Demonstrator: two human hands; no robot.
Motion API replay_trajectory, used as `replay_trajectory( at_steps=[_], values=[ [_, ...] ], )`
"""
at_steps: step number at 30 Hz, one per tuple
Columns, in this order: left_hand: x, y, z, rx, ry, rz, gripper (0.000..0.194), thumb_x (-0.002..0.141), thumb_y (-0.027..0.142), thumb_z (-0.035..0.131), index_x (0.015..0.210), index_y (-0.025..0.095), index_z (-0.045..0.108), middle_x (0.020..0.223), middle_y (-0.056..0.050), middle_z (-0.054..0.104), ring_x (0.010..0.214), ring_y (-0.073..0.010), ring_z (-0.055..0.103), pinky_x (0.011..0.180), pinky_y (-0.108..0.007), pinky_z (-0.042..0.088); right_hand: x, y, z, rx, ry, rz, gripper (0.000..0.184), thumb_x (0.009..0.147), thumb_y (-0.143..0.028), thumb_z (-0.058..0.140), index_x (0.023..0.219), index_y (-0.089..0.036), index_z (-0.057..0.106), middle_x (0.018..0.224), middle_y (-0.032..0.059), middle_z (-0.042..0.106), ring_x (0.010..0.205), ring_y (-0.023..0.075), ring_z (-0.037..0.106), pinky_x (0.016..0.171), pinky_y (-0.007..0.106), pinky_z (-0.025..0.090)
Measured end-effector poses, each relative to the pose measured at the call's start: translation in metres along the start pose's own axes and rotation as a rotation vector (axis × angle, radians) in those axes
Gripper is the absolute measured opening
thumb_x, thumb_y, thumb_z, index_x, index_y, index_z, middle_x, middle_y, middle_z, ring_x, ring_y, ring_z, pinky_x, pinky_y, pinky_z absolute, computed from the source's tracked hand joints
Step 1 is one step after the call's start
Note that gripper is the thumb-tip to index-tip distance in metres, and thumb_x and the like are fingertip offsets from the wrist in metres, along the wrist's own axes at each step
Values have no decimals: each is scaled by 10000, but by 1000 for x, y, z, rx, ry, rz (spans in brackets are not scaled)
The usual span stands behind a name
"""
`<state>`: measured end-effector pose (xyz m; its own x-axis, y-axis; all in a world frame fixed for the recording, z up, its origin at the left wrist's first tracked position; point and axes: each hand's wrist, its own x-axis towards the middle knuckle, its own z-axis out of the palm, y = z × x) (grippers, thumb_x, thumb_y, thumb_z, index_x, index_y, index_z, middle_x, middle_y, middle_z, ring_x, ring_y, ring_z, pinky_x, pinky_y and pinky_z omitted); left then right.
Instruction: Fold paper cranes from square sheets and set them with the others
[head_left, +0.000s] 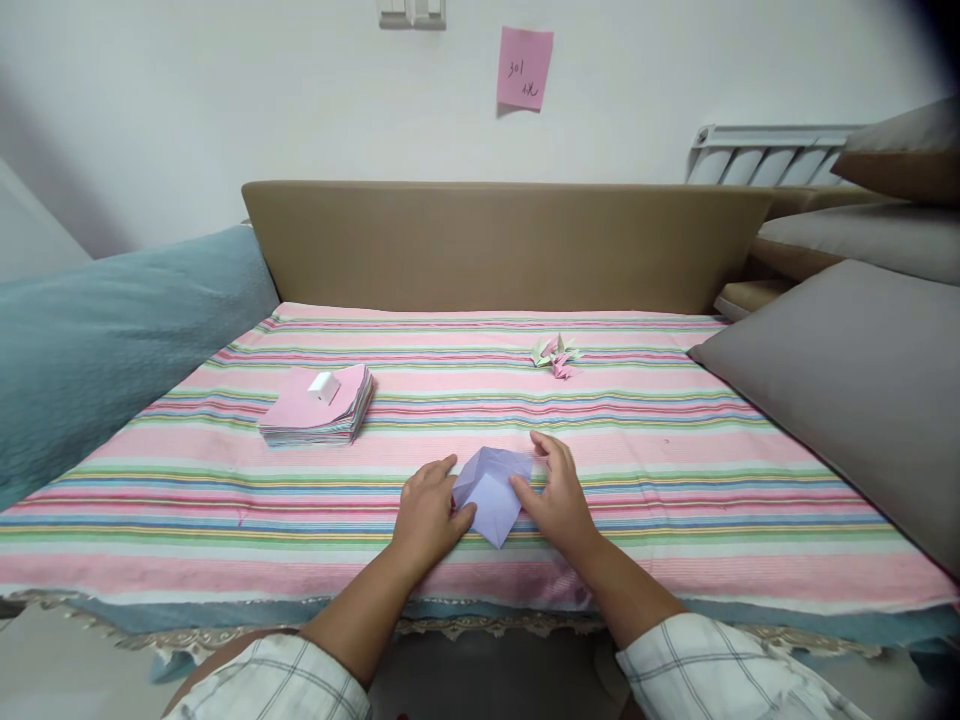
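A sheet of purple origami paper (492,500), partly folded with a point towards me, rests low over the striped cloth between my two hands. My left hand (429,508) grips its left edge, the thumb lying along the lower left side and the fingers around the upper left corner. On the other side, my right hand (559,498) has its thumb on the paper's right edge, with the forefinger bent beyond the upper right corner. The undersides of the paper and some fingertips are hidden.
Left of centre stands a stack of coloured paper (315,405) with a small white block (324,387) on top. Small folded paper pieces (556,356) lie farther back. Grey cushions (840,390) border the striped cloth (225,490) on the right; a brown backrest (495,245) rises behind.
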<state>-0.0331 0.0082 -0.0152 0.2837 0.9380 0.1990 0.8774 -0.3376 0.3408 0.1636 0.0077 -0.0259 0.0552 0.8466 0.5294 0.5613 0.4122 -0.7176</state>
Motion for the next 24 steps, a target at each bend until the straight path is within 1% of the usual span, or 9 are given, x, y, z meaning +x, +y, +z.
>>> replay_trajectory(
  at_steps=[2,4,7,11,14,17,19,22,24],
  values=[
    [0,0,0,-3,-5,-6,263,714,301,612,955,200,645,1312,-66,498,1199,-288,415,996,-448,326,2,5,2,194,-158,161,608,745,-285,568,1308,-199,353,1159,106,542,1069,234,516,919,412,415],
    [0,0,0,-9,-7,-9,280,710,297,616,971,201,643,1312,-68,497,1200,-292,414,996,-448,325,3,8,4,339,-273,295,635,740,-276,567,1325,-199,334,1149,96,573,1032,216,556,890,385,444],
    [1,0,0,-11,-7,-9,301,706,299,618,990,203,638,1315,-69,495,1196,-286,418,994,-441,328,2,7,7,455,-334,382,664,731,-250,560,1344,-189,313,1154,97,588,975,199,595,828,345,480],
    [1,0,-1,-7,-7,-10,307,705,299,617,994,198,636,1316,-73,493,1194,-281,422,991,-431,331,3,4,7,470,-351,377,646,715,-208,541,1328,-171,342,1166,105,589,956,194,605,799,326,490],
    [1,0,0,-7,-7,-5,309,705,304,619,996,201,632,1325,-72,485,1196,-278,419,995,-431,324,4,2,5,458,-349,341,599,707,-191,523,1291,-178,393,1189,99,580,995,195,594,837,330,478],
    [0,-1,1,-7,-4,-6,309,701,302,629,998,217,629,1334,-57,478,1195,-271,418,995,-428,321,3,4,6,460,-376,296,560,712,-171,501,1266,-193,419,1132,77,619,1027,194,584,876,344,464],
    [0,-1,2,-9,4,-2,315,700,292,631,1008,229,624,1338,-49,474,1189,-264,423,991,-427,324,1,8,7,458,-415,263,556,721,-166,495,1270,-192,413,1111,85,631,1040,200,581,860,352,475],
    [0,-2,3,-13,13,6,375,698,289,633,1067,239,600,1344,-54,466,1189,-267,426,983,-438,328,-2,15,8,407,-458,214,546,732,-169,514,1270,-203,423,1158,105,603,1097,218,552,836,358,489],
    [0,-2,3,-14,10,9,426,698,294,633,1118,253,578,1347,-55,462,1194,-270,422,981,-444,326,-2,16,6,372,-474,183,541,736,-179,544,1265,-212,436,1185,110,586,1119,228,537,861,381,477]
  ],
)
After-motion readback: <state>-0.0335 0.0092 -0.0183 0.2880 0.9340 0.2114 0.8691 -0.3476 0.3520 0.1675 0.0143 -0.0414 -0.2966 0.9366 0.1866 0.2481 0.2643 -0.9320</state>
